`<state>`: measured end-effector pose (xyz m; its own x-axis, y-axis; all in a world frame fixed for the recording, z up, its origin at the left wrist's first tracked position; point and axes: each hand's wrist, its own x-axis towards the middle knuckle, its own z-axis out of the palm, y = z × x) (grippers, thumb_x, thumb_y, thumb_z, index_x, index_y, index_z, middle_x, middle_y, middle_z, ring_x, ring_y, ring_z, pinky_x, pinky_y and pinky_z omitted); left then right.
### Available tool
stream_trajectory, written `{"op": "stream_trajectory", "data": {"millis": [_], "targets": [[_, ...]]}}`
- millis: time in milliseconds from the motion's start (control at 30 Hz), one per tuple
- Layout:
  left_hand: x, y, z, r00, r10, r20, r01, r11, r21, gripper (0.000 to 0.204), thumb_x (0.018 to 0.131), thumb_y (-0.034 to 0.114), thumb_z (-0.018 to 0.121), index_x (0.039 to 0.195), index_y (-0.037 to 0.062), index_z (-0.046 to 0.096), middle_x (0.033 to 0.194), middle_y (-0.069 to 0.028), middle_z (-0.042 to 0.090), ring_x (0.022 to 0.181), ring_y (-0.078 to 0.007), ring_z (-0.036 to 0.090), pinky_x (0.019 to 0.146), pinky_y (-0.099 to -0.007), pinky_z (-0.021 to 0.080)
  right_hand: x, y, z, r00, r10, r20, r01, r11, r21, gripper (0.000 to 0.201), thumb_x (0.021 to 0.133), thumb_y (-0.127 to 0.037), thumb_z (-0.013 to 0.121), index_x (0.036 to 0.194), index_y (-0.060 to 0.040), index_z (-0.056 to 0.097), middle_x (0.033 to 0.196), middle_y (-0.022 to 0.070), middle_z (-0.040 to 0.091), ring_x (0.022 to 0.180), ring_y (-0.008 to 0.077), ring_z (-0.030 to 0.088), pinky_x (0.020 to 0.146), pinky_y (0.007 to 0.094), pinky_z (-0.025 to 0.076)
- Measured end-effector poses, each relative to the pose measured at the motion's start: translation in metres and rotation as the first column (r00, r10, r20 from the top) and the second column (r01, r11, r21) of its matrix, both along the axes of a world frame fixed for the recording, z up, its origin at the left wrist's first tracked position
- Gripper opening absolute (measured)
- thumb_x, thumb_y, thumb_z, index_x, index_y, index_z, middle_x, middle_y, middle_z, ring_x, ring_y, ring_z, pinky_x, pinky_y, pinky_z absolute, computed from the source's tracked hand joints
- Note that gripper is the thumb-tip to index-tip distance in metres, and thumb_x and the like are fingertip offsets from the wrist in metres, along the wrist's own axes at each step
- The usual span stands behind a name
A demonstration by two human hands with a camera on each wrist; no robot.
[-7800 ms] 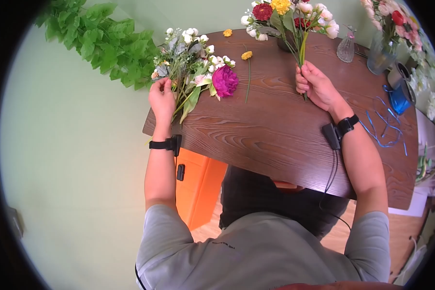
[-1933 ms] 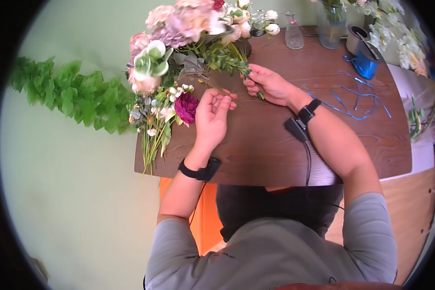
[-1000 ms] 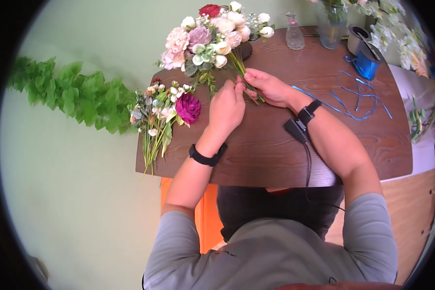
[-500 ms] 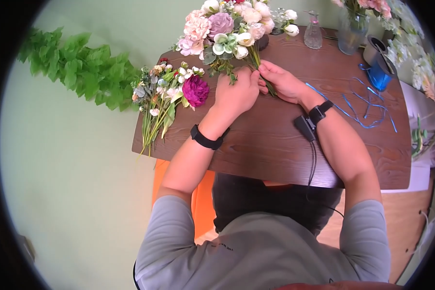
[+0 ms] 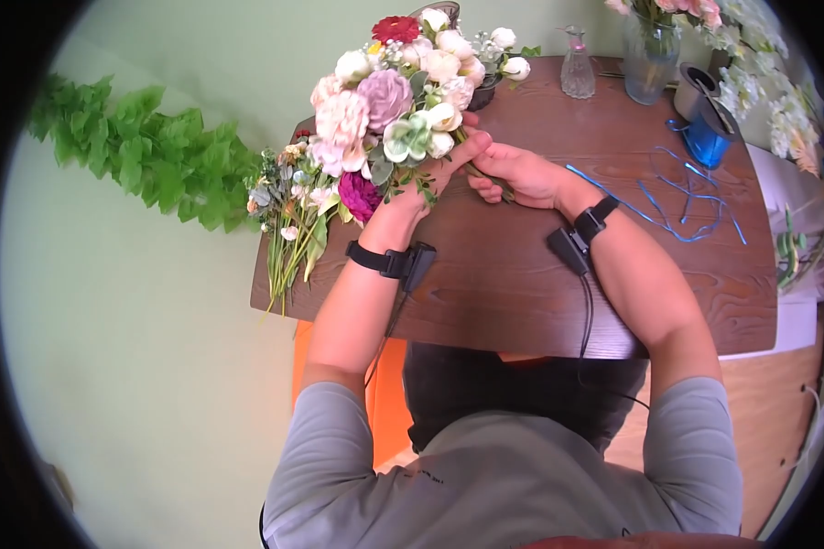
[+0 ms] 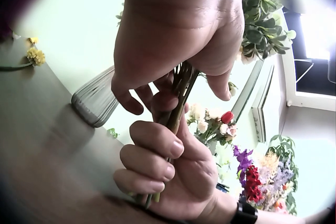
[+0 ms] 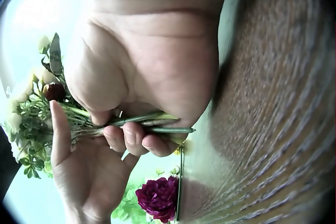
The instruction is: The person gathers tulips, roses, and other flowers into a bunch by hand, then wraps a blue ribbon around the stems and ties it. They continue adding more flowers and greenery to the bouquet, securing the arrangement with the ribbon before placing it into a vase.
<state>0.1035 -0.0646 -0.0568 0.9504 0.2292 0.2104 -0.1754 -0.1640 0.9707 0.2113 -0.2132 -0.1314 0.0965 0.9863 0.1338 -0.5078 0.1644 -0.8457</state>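
Both hands meet over the upper middle of the brown wooden bench (image 5: 522, 274), closed on the stems of one bouquet (image 5: 398, 101) whose pale pink, cream and mauve heads fan out toward the upper left of the head view, with a red bloom at the top. The right hand (image 5: 522, 176) sits lower on the bundle: in the left wrist view its fingers (image 6: 155, 148) are curled tight round the green stems (image 6: 178, 103), which keeps the bunch from splaying. The left hand (image 5: 426, 178) lies above it, closer to the flower heads, its fingers wrapped loosely about the same stems just under the foliage, seemingly to steady the heads and keep them gathered; in the right wrist view one finger (image 7: 59, 129) lies straight along the greenery while the rest cup the stalks. The stem ends stick out beyond the right hand and hang just above the wood rather than resting on it. A second bunch of loose flowers (image 5: 302, 206) with a dark magenta bloom lies flat at the left edge of the bench, just beside the left wrist. Blue ribbon (image 5: 677, 197) trails across the right part of the bench, near a blue spool (image 5: 705, 142), and a small glass bottle (image 5: 578, 73) and a glass vase (image 5: 650, 59) stand along the far edge. Green leafy garland (image 5: 146, 156) hangs at the upper left.
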Motion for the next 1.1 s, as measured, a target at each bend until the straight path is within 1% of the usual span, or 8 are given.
{"op": "stream_trajectory", "data": {"millis": [33,167,500,633,867,1000,1033,1100], "targets": [[0.001,-0.002,-0.003,1.0,0.003,0.016,-0.003,0.999,-0.034,0.033,0.09,0.036,0.085,0.101,0.01,0.069,0.102,-0.0006,0.067,0.095,-0.0123,0.062,0.074,-0.0293,0.051,0.0,-0.001,0.001,1.0,0.02,0.0,-0.02,1.0,-0.003,0.029,0.112,-0.039,0.049,0.119,-0.0118,0.057,0.083,-0.0053,0.048,0.07,0.0073,0.04,0.065,0.0229,0.037],[0.003,-0.006,0.001,0.993,0.002,-0.114,-0.01,0.998,-0.063,0.031,0.1,0.038,0.073,0.083,0.0152,0.061,0.079,0.0028,0.061,0.095,-0.0093,0.063,0.06,-0.0229,0.04,0.0,-0.004,0.002,0.992,0.108,-0.059,-0.108,0.994,0.006,0.03,0.112,-0.038,0.05,0.119,-0.0098,0.058,0.083,-0.0048,0.049,0.07,0.0083,0.041,0.066,0.0233,0.037],[0.005,-0.009,0.001,0.989,-0.068,-0.134,0.032,0.968,-0.248,0.037,0.104,0.044,0.064,0.086,0.0128,0.062,0.074,0.0002,0.057,0.082,-0.0113,0.061,0.06,-0.0236,0.044,-0.006,-0.011,0.009,0.987,0.136,-0.087,-0.139,0.99,-0.032,0.027,0.111,-0.036,0.053,0.113,-0.0088,0.057,0.076,-0.0055,0.045,0.062,0.0069,0.039,0.057,0.0237,0.033],[0.009,-0.001,-0.007,0.992,-0.081,-0.1,0.062,0.982,-0.18,0.031,0.104,0.043,0.065,0.098,0.0127,0.061,0.073,0.0015,0.054,0.078,-0.011,0.058,0.06,-0.0275,0.044,0.003,-0.005,-0.001,0.974,0.179,-0.141,-0.184,0.983,-0.026,0.027,0.111,-0.036,0.054,0.109,-0.0094,0.056,0.074,-0.0076,0.044,0.061,0.0048,0.036,0.057,0.0231,0.031],[0.002,-0.001,-0.001,0.983,-0.034,-0.181,0.0,0.983,-0.185,0.042,0.102,0.051,0.063,0.085,0.0132,0.06,0.082,-0.0003,0.06,0.078,-0.0114,0.057,0.06,-0.0285,0.044,-0.006,-0.004,0.012,0.974,0.155,-0.167,-0.17,0.982,-0.082,0.026,0.112,-0.035,0.052,0.107,-0.0104,0.055,0.073,-0.0093,0.041,0.059,0.0037,0.034,0.055,0.0217,0.028],[0.004,0.005,-0.005,0.995,-0.026,-0.092,0.015,0.993,-0.121,0.04,0.101,0.05,0.066,0.093,0.0111,0.066,0.09,-0.0012,0.063,0.091,-0.0121,0.058,0.086,-0.0318,0.047,-0.003,-0.003,0.006,0.982,0.119,-0.144,-0.13,0.989,-0.068,0.025,0.112,-0.035,0.051,0.105,-0.0111,0.054,0.073,-0.0096,0.04,0.059,0.0033,0.032,0.052,0.0209,0.026],[0.003,0.007,-0.006,0.992,-0.028,-0.122,0.008,0.987,-0.161,0.038,0.1,0.045,0.07,0.103,0.0075,0.068,0.096,-0.0023,0.066,0.1,-0.0123,0.058,0.1,-0.0318,0.042,-0.002,-0.003,0.006,0.985,0.106,-0.138,-0.116,0.991,-0.07,0.025,0.112,-0.035,0.05,0.105,-0.0112,0.054,0.073,-0.0096,0.04,0.058,0.0033,0.032,0.052,0.021,0.026],[-0.007,0.006,-0.002,0.995,-0.03,-0.091,0.023,0.997,-0.074,0.04,0.099,0.042,0.073,0.111,0.0046,0.068,0.104,-0.0042,0.067,0.103,-0.0127,0.059,0.101,-0.0328,0.043,-0.001,-0.003,0.005,0.989,0.075,-0.126,-0.085,0.994,-0.074,0.025,0.112,-0.035,0.05,0.104,-0.0114,0.053,0.072,-0.0094,0.039,0.058,0.0033,0.031,0.051,0.0211,0.026]]}}
